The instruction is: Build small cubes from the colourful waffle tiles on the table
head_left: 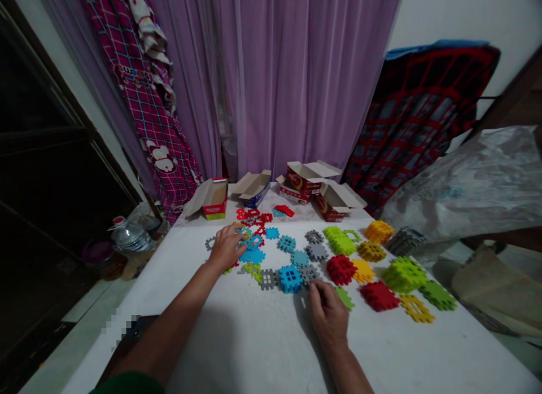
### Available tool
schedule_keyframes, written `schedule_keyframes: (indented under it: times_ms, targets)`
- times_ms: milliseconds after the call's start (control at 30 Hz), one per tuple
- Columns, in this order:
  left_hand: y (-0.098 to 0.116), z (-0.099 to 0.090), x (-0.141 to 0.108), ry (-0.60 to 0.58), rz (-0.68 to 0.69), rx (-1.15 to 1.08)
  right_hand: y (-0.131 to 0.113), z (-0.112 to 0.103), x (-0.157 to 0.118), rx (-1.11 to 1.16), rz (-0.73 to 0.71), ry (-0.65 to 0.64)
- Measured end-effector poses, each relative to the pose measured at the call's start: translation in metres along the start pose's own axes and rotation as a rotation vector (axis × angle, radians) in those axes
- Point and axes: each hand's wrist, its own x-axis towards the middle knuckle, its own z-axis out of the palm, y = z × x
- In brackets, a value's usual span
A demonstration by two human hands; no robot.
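My left hand (227, 248) reaches over the left side of a spread of loose puzzle-edged plastic tiles, fingers apart, next to blue tiles (253, 255) and touching or just above the pieces there. My right hand (329, 312) is curled near the table's middle, just below a grey tile (309, 274); whether its fingers hold anything is hidden. A blue block of tiles (290, 279) stands left of the right hand. Red tiles (256, 218) lie beyond my left hand. Stacks of dark red (341, 269), lime green (340, 240) and yellow tiles (363, 271) sit to the right.
Open cardboard boxes, one red (215, 199), one blue (256, 193) and several dark red (332, 205), line the back of the white table (169, 281). A dark object (141, 326) lies under my left forearm. A water bottle (132, 236) stands beyond the left edge.
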Motion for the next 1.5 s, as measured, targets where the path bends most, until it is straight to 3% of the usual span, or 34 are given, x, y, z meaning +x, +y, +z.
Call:
schedule_keyframes:
  times_ms: [67,167,300,533,667,933,1167,1500]
  targets:
    - [-0.002,0.0,0.002,0.028,-0.041,-0.085,0.0,-0.001,-0.001,-0.009,-0.013,-0.007]
    - [-0.006,0.001,0.001,-0.021,-0.085,-0.212,0.0,-0.002,-0.002,-0.024,-0.034,-0.014]
    - [-0.006,-0.003,-0.008,-0.031,-0.1,-0.204,-0.004,-0.004,-0.003,-0.021,-0.072,-0.027]
    - [0.023,-0.006,-0.012,-0.075,0.104,-0.187,-0.004,-0.01,-0.003,-0.019,-0.05,-0.01]
    - [0.041,0.002,-0.007,-0.135,0.181,-0.127,0.001,-0.012,-0.007,-0.025,-0.014,0.001]
    - [0.062,0.026,0.007,-0.125,0.239,-0.01,0.008,-0.007,-0.011,0.014,0.135,0.046]
    - [0.074,0.051,0.024,-0.108,0.274,0.057,0.009,-0.009,-0.003,0.012,0.115,0.02]
    - [0.077,0.06,0.042,-0.143,0.275,0.097,0.008,-0.007,0.0,0.011,0.113,0.021]
